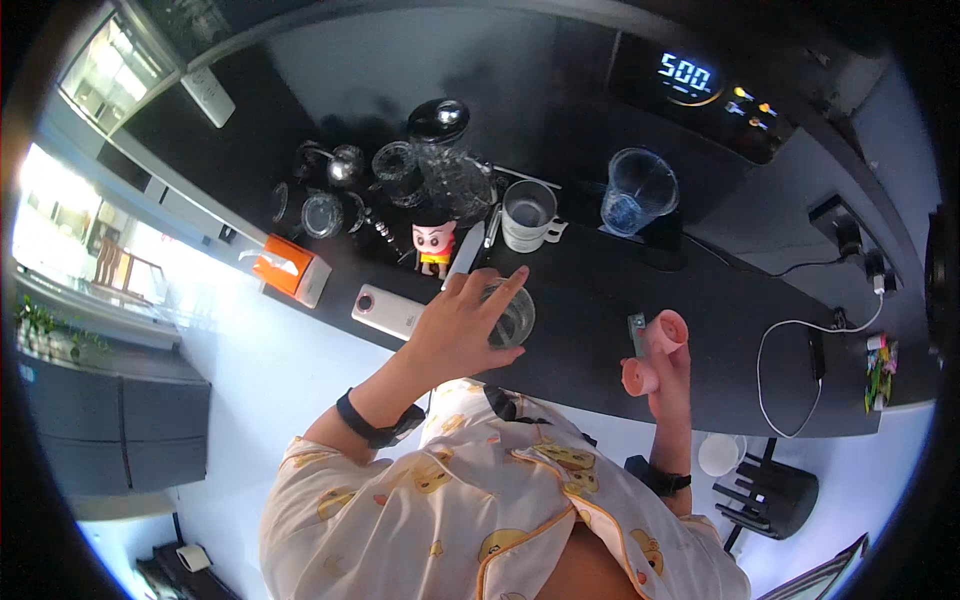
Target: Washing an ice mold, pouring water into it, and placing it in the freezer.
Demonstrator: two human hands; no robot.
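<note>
My left hand [457, 326] spans a small clear cup [519, 319], thumb at its near side and index finger along its far rim. The cup rests at or just above the black counter [570, 300]; its base is partly hidden by the hand. In my right hand [670, 373] are two pink cup-shaped pieces, a larger one [667, 331] on top and a smaller one [639, 376] below. Whether they are joined cannot be seen. Just behind them lies a small grey-green strip [637, 334]. A handled cup [527, 217] stands beyond my left hand.
A cartoon figurine [433, 244], clear glassware [457, 180], a phone-like white device [386, 309] and an orange tissue box [289, 268] crowd the left. A large clear cup [639, 191] stands at the back near a lit display [686, 75]. A white charging cable [765, 360] loops at right.
</note>
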